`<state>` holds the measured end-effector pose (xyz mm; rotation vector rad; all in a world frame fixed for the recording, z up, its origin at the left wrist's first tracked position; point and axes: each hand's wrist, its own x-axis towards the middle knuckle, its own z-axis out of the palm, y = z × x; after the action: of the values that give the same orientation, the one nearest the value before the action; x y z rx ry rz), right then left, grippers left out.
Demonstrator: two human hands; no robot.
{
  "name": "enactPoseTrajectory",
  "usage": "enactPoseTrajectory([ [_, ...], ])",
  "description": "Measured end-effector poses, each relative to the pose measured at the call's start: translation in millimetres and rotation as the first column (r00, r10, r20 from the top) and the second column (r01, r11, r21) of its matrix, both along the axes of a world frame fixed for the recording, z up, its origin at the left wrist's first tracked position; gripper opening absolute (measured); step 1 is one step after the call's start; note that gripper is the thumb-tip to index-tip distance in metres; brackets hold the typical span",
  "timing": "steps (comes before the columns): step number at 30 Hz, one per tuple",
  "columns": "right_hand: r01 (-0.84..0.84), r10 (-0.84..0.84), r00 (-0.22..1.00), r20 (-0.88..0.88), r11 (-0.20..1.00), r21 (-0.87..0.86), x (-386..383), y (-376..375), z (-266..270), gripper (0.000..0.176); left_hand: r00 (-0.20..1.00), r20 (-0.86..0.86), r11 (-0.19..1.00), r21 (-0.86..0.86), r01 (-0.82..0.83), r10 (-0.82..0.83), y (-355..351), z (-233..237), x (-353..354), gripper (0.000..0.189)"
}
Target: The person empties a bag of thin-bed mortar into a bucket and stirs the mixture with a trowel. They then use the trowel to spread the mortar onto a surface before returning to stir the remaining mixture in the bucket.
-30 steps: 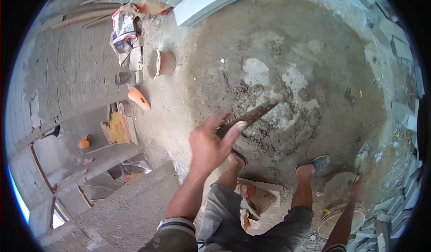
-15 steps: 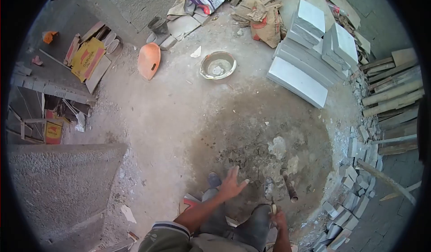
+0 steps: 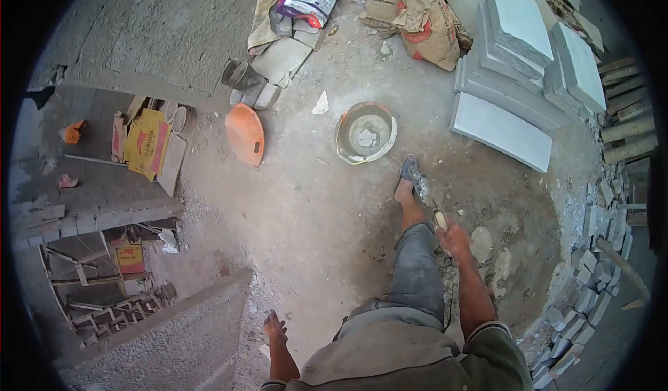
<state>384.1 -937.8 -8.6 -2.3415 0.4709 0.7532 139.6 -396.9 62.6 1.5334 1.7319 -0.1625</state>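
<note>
My right hand (image 3: 456, 240) grips the pale handle of a trowel (image 3: 440, 220) out in front of my body. Grey residue covers its blade, which points forward beside my shoe (image 3: 408, 167); the blade's outline is hard to separate from the ground. My left hand (image 3: 275, 327) hangs low at my side, fingers loosely apart and nothing in them. Ahead of my foot stands a round bucket (image 3: 341, 140) with a dirty rim and some grey material at its bottom. Damp, dark ground (image 3: 480, 203) spreads around the trowel.
An orange dustpan-like scoop (image 3: 244, 135) lies left of the bucket. White blocks (image 3: 501, 130) are stacked at the right, with brown paper sacks (image 3: 428, 32) behind. Broken block pieces (image 3: 577, 314) line the right side. A low rough wall (image 3: 174, 321) rises at the left.
I have stepped forward, nearer the bucket. My right hand has swung the trowel forward and up in view; my left hand has dropped back to my left side.
</note>
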Motion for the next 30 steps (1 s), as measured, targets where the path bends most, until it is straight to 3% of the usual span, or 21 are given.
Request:
enactPoseTrajectory([
  [3,-0.067,0.072,0.996,0.048,0.993,-0.093,113.0,32.9,-40.3,0.036,0.98,-0.198,0.995,-0.098,-0.031,0.011,-71.5,-0.5,102.7,0.059],
  [5,-0.188,0.182,0.981,-0.061,0.976,-0.107,169.8,52.8,-60.1,0.031,0.877,-0.266,0.911,-0.219,0.35,-0.4,-99.5,-6.3,179.5,0.056],
  [6,-0.211,0.201,0.974,-0.106,0.973,-0.093,192.5,58.6,-76.6,0.031,0.639,-0.164,0.654,-0.06,0.754,-0.752,-87.6,-34.1,192.5,0.053],
  [8,-0.447,0.429,0.886,-0.178,0.891,-0.078,215.7,76.6,-107.1,0.03,0.54,-0.109,0.547,-0.047,0.836,-0.835,-143.0,-8.9,321.6,0.048],
  [9,-0.452,0.432,0.877,-0.21,0.89,-0.059,225.0,84.6,-110.4,0.03,0.547,-0.007,0.547,-0.018,0.837,-0.837,-149.6,-20.8,354.7,0.048],
  [12,-0.508,0.501,0.852,-0.151,0.861,-0.01,251.3,105.8,-107.2,0.032,0.643,0.291,0.634,-0.139,0.761,-0.709,-183.3,-41.3,441.5,0.045],
  [13,-0.461,0.451,0.881,-0.139,0.886,-0.045,257.2,113.5,-107.8,0.033,0.655,0.277,0.638,-0.16,0.753,-0.703,-188.6,-50.4,460.2,0.045],
  [15,-0.425,0.411,0.898,-0.155,0.902,-0.071,270.1,128.0,-109.4,0.033,0.56,0.361,0.513,-0.227,0.828,-0.745,-192.5,-72.8,485.8,0.044],
  [17,-0.266,0.249,0.917,-0.312,0.964,-0.012,279.1,143.1,-111.3,0.039,0.535,0.306,0.467,-0.269,0.842,-0.788,-185.4,-108.1,493.6,0.046],
  [19,-0.282,0.238,0.901,-0.363,0.956,-0.074,279.3,159.2,-116.5,0.045,0.593,0.209,0.472,-0.429,0.77,-0.778,-166.9,-149.5,498.5,0.05],
  [20,-0.285,0.214,0.904,-0.37,0.947,-0.147,283.5,166.2,-121.9,0.052,0.606,0.177,0.481,-0.456,0.749,-0.776,-159.0,-172.5,503.0,0.051],
  [24,-0.362,0.224,0.825,-0.519,0.915,-0.18,302.9,201.6,-155.5,0.05,0.566,0.161,0.434,-0.487,0.758,-0.808,-131.4,-240.3,538.2,0.054],
  [26,-0.19,0.09,0.888,-0.451,0.965,-0.182,305.8,223.3,-190.0,0.043,0.518,0.116,0.41,-0.477,0.778,-0.848,-110.4,-257.5,556.7,0.055],
  [27,-0.201,0.094,0.874,-0.476,0.963,-0.18,308.6,228.8,-212.3,0.043,0.49,0.083,0.403,-0.459,0.792,-0.868,-101.4,-265.7,562.9,0.056],
  [28,0.175,-0.178,0.785,-0.593,0.983,-0.063,311.6,233.4,-234.7,0.041,0.499,0.191,0.4,-0.393,0.828,-0.845,-92.2,-277.1,569.2,0.056],
  [29,0.54,-0.385,0.582,-0.716,0.841,-0.013,308.4,239.4,-246.6,0.04,0.497,0.297,0.405,-0.321,0.856,-0.816,-85.2,-285.4,574.6,0.056],
  [30,0.536,-0.383,0.569,-0.728,0.844,-0.025,306.0,245.4,-246.7,0.04,0.508,0.287,0.409,-0.339,0.847,-0.812,-83.3,-287.4,584.4,0.056],
])
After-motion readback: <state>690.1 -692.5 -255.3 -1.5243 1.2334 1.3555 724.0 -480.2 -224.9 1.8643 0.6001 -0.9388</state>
